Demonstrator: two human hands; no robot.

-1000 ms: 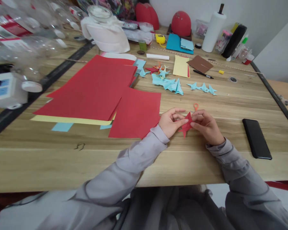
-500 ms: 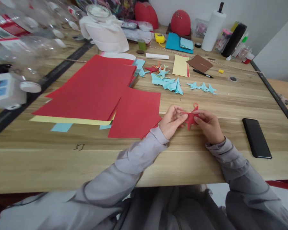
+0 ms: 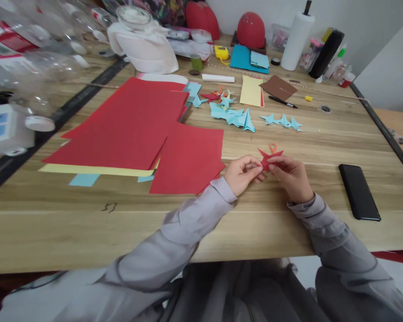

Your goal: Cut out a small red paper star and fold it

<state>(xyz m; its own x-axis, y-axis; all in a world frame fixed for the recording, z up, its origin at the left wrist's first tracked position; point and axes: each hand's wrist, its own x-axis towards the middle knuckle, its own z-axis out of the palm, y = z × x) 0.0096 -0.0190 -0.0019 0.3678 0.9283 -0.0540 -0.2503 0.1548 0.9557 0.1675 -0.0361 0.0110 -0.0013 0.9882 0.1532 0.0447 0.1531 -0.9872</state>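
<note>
Between my hands is a small folded red paper figure [image 3: 266,163] with pointed tips sticking up. My left hand [image 3: 244,174] pinches its left side between thumb and fingers. On its right side, my right hand [image 3: 289,175] grips it the same way; the fingers hide part of the folds. Just behind it shows an orange loop [image 3: 273,146], perhaps a scissors handle. Farther back lie folded light-blue paper figures [image 3: 284,120] in a row and a strip of blue folded paper [image 3: 233,117]. Red paper sheets [image 3: 188,156] lie left of my hands.
A black phone [image 3: 359,192] lies at the right. Behind are a brown paper square [image 3: 278,87], a black pen [image 3: 282,102], yellow paper [image 3: 251,91] and a white paper roll [image 3: 297,42]. Several plastic bottles [image 3: 36,67] crowd the left side, beside a white device [image 3: 10,129].
The red figure has been turned in my fingers: its points now stick upward, where one hung down before. My left hand has shifted slightly down. The view has moved a little.
</note>
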